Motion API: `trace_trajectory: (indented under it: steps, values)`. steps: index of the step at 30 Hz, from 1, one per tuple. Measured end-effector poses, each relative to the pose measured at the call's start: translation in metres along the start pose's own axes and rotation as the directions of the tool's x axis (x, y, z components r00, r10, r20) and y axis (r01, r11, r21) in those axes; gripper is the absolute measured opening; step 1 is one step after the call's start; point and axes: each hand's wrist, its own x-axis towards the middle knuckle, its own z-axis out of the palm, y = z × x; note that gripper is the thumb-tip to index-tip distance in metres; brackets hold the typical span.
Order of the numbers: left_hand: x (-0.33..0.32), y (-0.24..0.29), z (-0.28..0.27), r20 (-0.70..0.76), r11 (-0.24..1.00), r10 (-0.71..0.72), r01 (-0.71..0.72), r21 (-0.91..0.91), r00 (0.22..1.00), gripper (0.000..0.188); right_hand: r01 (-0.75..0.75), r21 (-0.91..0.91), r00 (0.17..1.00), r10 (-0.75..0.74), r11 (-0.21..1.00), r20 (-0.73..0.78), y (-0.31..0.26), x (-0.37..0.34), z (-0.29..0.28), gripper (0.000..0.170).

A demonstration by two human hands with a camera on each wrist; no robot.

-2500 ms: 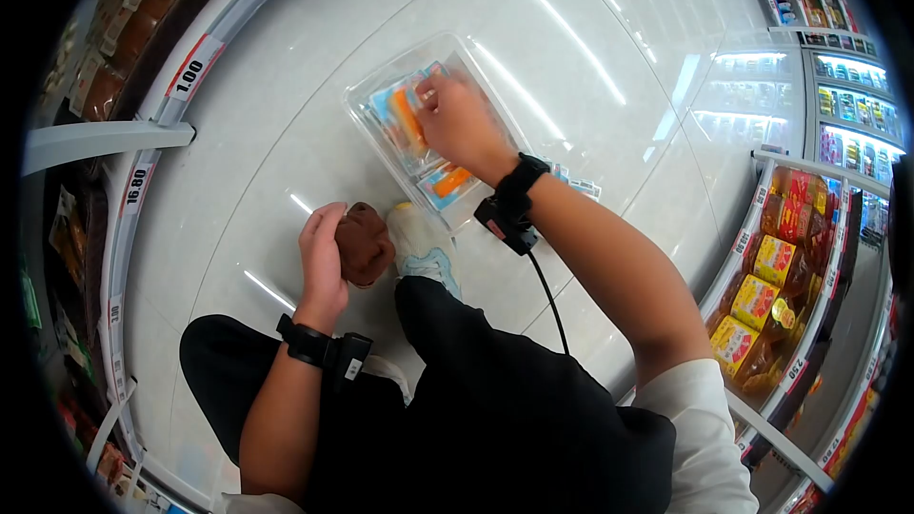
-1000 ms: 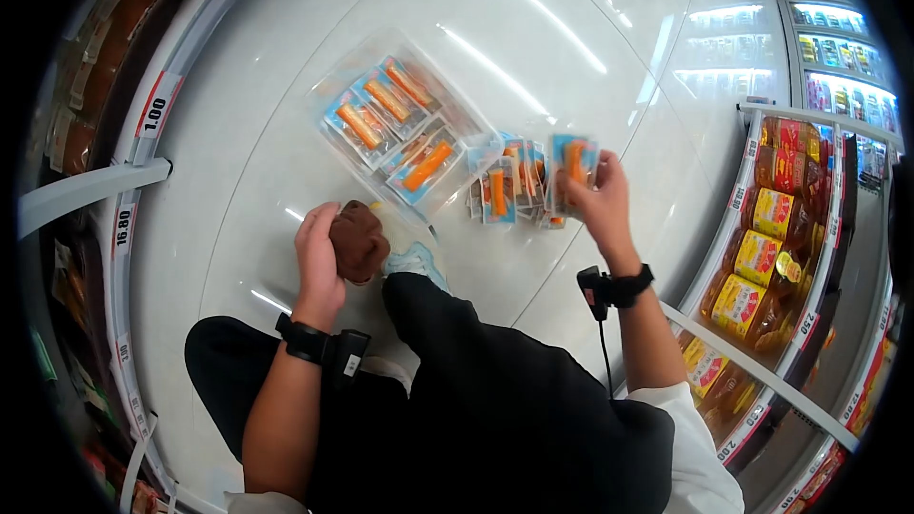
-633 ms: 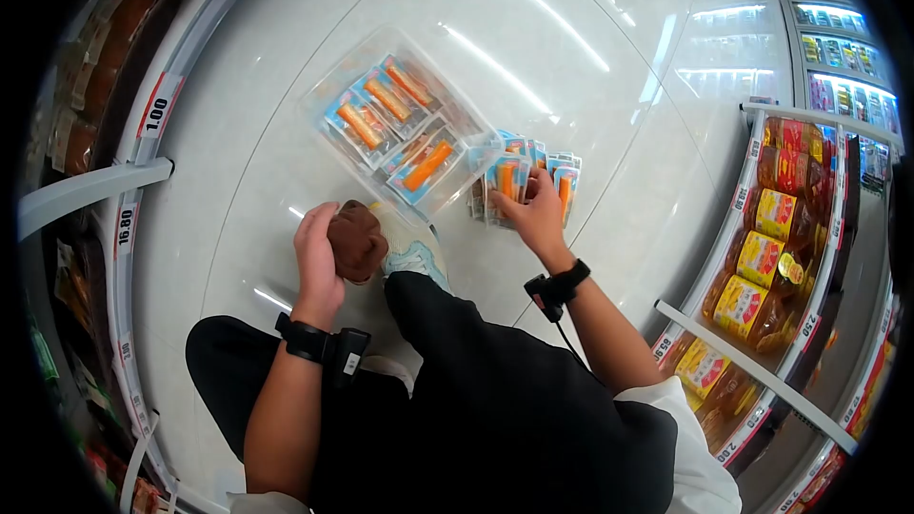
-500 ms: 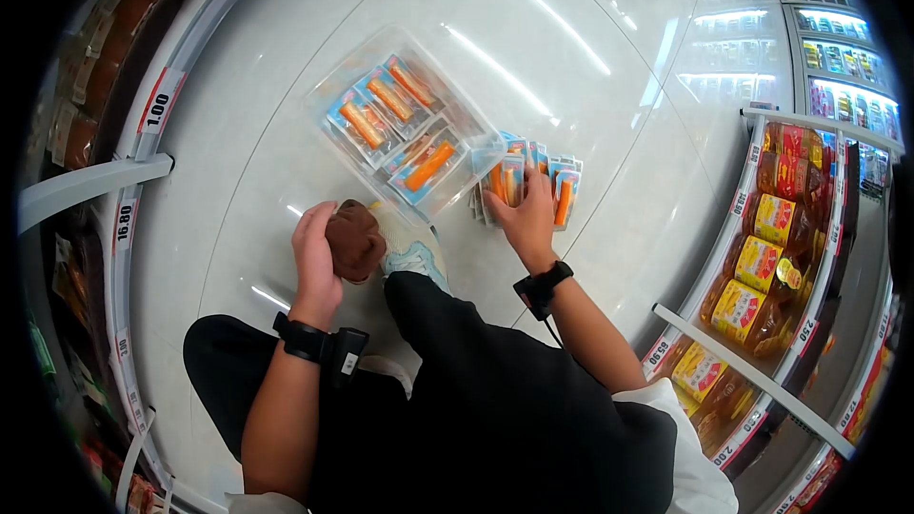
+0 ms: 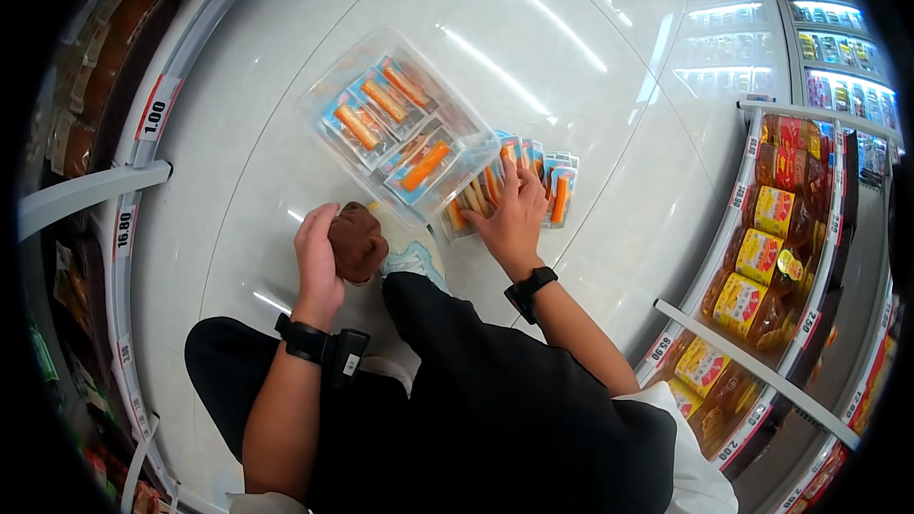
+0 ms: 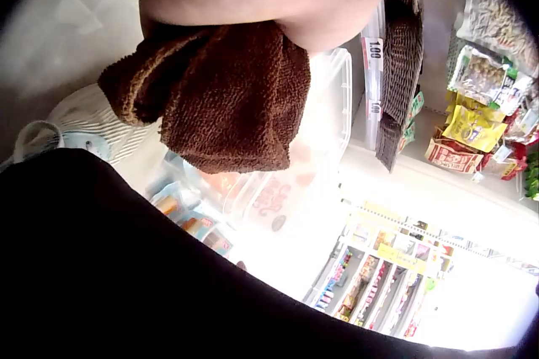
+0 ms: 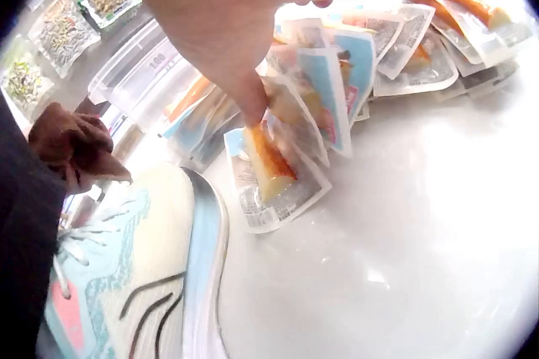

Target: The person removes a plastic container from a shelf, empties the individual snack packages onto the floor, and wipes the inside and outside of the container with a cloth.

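My left hand (image 5: 319,252) holds a bunched brown terry cloth (image 5: 358,243), dark and hanging in folds in the left wrist view, beside a light shoe (image 5: 414,257). My right hand (image 5: 514,219) lies over a pile of small clear-and-blue packets (image 5: 560,192), each with an orange stick-shaped food inside. Its fingers are spread across the pile, and the thumb touches a packet (image 7: 271,178) at the near left end. Next to the pile, a clear plastic box (image 5: 324,119) holds several more of these packets in rows. The right fingertips are mostly hidden in the right wrist view.
Glossy tiled floor (image 5: 257,124) surrounds the box. A shelf with a 1.00 price tag (image 5: 157,108) runs along the left. On the right, another shelf holds yellow-labelled packs (image 5: 738,306), with a pale metal rail (image 5: 752,376) near the right elbow.
The right hand went from the box to the floor pile, set down a packet there, then shifted slightly left and nearer as packets spread that way. The left hand kept the cloth in place.
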Motion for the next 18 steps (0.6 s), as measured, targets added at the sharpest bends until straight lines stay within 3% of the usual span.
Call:
trace_trajectory:
  steps: [2,7,10,11,13,18]
  values:
    - [-0.001,0.0,0.0,-0.001,1.0,-0.001,0.001,0.001,1.0,0.02,0.046,-0.006,0.999,-0.046,0.999,-0.002,0.0,-0.001,-0.001,0.09]
    - [-0.001,0.0,0.0,0.006,1.0,-0.007,0.008,-0.005,1.0,0.02,0.228,0.064,0.964,-0.234,0.972,0.125,0.001,-0.004,0.014,0.045]
    - [-0.004,0.002,0.0,-0.016,1.0,-0.008,0.008,-0.004,1.0,0.021,0.167,0.209,0.984,-0.177,0.964,0.031,0.008,-0.003,0.021,0.034]
    - [-0.004,0.002,-0.001,-0.02,1.0,-0.006,0.006,-0.006,1.0,0.021,0.17,0.211,0.983,-0.18,0.963,0.032,0.01,-0.003,0.019,0.034]
    - [-0.004,0.003,-0.004,-0.011,1.0,-0.005,0.005,-0.006,1.0,0.021,-0.083,0.375,0.985,0.018,0.923,0.174,0.012,-0.002,0.012,0.036]
    - [-0.008,0.004,-0.006,0.0,1.0,0.011,-0.011,-0.015,1.0,0.021,-0.035,0.288,0.988,-0.01,0.957,0.153,0.008,-0.002,0.001,0.041]
